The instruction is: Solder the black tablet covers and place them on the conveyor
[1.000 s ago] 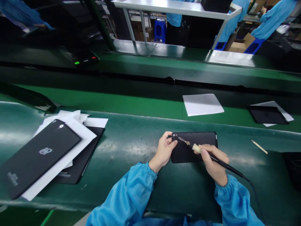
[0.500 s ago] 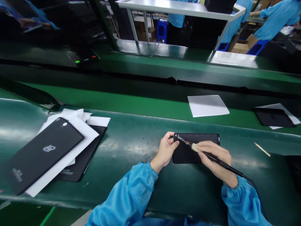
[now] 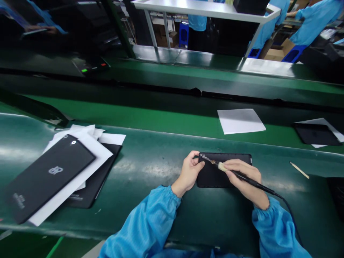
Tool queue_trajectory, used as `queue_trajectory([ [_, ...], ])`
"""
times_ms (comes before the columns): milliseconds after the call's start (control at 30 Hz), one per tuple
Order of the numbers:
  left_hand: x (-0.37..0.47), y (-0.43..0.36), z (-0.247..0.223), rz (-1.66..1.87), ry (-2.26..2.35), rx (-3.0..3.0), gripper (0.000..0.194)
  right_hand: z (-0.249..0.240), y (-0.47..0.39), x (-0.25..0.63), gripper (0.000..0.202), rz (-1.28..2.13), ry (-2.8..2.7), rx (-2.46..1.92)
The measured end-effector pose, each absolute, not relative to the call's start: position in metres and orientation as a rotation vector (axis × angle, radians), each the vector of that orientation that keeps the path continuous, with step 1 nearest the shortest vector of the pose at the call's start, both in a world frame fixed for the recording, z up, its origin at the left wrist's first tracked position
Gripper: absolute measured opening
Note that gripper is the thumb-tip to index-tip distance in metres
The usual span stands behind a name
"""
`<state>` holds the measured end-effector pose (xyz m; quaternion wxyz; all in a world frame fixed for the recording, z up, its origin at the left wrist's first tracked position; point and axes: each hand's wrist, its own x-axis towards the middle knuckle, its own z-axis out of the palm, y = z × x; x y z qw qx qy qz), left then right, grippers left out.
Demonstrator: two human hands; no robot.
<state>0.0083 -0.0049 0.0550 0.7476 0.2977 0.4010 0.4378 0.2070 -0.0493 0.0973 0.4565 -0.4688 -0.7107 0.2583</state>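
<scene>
On the bench [image 3: 120, 200], left hand [image 3: 187, 173] pinches shell [image 3: 215, 179], right hand [image 3: 248, 181] grips soldering iron [image 3: 221, 166] (logoed cover [image 3: 52, 177]: illegible lettering).

Looks like an electronics factory floor, judging by a long, glossy dark-green workbench [image 3: 150, 145]: on it, flat black rectangular tablet covers [image 3: 71, 159] layered with thin white paper sheets [image 3: 101, 153]; above it, a slim black-handled soldering iron [image 3: 221, 166]; beyond it, people in light-blue smocks [image 3: 197, 23] and a blue plastic stool [image 3: 184, 33].

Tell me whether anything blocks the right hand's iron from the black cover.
Nothing visible does: the iron, held in the right hand, has its tip at the far-left corner of the black cover. The left hand grips the edge close beside it.
</scene>
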Motion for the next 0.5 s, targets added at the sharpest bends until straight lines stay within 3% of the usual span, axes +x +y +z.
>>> queue_trajectory([
  [267,0.007,-0.005,0.054,0.965,0.862,0.644,0.040,0.087,-0.047,0.231,0.010,0.605,-1.200,-1.131],
  [500,0.004,0.001,0.057,0.946,0.905,0.640,0.045,0.084,-0.033,0.269,0.026,0.531,-0.712,-0.980],
])
